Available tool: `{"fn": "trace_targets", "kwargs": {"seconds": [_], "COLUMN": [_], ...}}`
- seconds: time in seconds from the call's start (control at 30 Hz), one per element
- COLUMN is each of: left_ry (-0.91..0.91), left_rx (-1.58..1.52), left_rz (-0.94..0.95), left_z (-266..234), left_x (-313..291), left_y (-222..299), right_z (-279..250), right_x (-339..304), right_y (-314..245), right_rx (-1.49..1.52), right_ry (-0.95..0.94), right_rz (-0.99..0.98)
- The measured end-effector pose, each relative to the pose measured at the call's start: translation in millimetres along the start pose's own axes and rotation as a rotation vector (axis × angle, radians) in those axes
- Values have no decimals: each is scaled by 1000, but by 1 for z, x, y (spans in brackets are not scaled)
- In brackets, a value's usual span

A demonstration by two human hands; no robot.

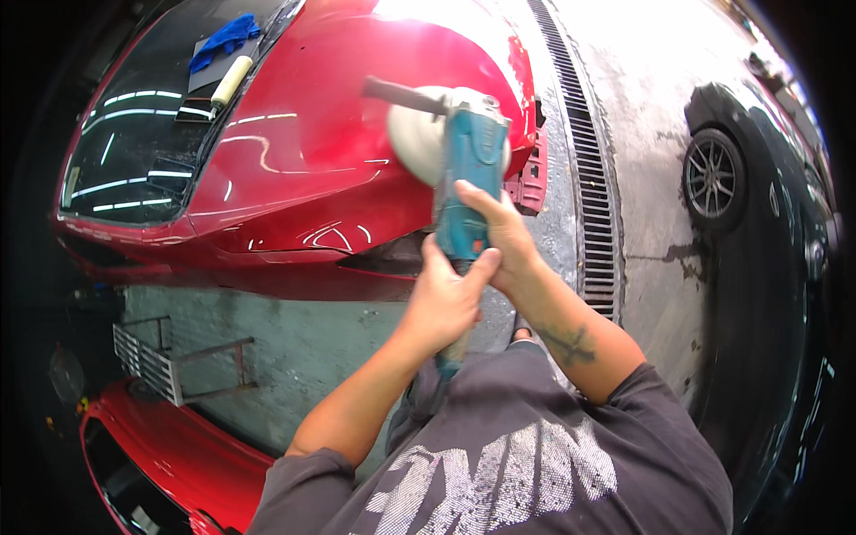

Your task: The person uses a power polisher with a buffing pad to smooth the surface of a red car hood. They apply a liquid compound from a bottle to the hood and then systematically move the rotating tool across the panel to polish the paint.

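Note:
A teal power polisher (468, 165) is held out in front of me over the corner of a glossy red car (303, 125). Its round white pad (412, 138) lies at or just above the painted panel; contact cannot be made out. A dark side handle (401, 94) sticks out to the left of the tool's head, with no hand on it. My left hand (444, 299) is closed round the rear of the polisher's body. Slightly farther forward, my right hand (499, 234) wraps the body from the right side, its thumb lying along the top.
On the windshield (134, 152) rest a blue cloth (227, 40) and a cream bottle (232, 82). A floor drain grate (584, 134) runs along the right, with a dark car (758, 223) beyond. At lower left stand a metal rack (147, 366) and another red car (192, 446).

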State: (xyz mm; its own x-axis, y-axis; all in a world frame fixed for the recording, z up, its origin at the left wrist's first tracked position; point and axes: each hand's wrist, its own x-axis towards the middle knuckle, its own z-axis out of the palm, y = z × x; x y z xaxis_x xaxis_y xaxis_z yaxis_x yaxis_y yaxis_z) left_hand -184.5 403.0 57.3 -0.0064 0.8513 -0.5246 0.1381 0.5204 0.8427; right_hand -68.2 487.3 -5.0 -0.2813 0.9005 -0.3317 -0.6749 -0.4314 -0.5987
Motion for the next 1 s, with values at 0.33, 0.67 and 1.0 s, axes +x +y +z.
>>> {"fn": "trace_targets", "kwargs": {"seconds": [0.33, 0.67, 1.0], "left_ry": [-47, 705, 432], "left_rx": [-87, 1413, 1060], "left_rz": [89, 936, 327], "left_z": [101, -145, -237], "left_x": [44, 46, 0], "left_y": [-43, 86, 72], "right_z": [-106, -39, -20], "right_x": [21, 14, -36], "right_y": [-55, -41, -28], "right_rx": [-182, -304, -162], "right_ry": [-48, -267, -524], "right_rz": [155, 186, 471]}}
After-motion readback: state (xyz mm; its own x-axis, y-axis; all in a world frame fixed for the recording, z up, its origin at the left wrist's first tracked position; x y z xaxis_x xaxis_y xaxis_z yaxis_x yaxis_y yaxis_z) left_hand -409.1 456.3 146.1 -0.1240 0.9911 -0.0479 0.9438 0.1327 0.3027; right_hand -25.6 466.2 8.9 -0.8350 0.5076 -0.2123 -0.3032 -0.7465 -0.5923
